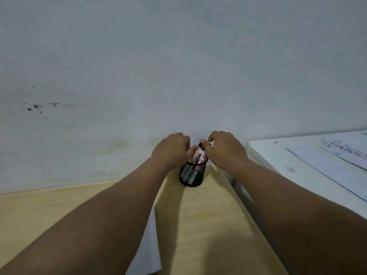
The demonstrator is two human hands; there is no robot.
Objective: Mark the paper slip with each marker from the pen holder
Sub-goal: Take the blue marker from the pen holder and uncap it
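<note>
A black mesh pen holder (193, 175) stands on the wooden desk (208, 225) close to the wall, with several white markers (199, 155) in it. My left hand (170, 150) is curled over the holder's left rim, fingers on the markers. My right hand (224, 150) reaches from the right and pinches the black cap of one marker (201, 144) that sticks up from the holder. A white paper slip (148, 251) lies on the desk under my left forearm, partly hidden.
The grey wall (178, 66) rises right behind the holder. A white table (297, 165) with printed sheets (345, 149) adjoins the desk on the right.
</note>
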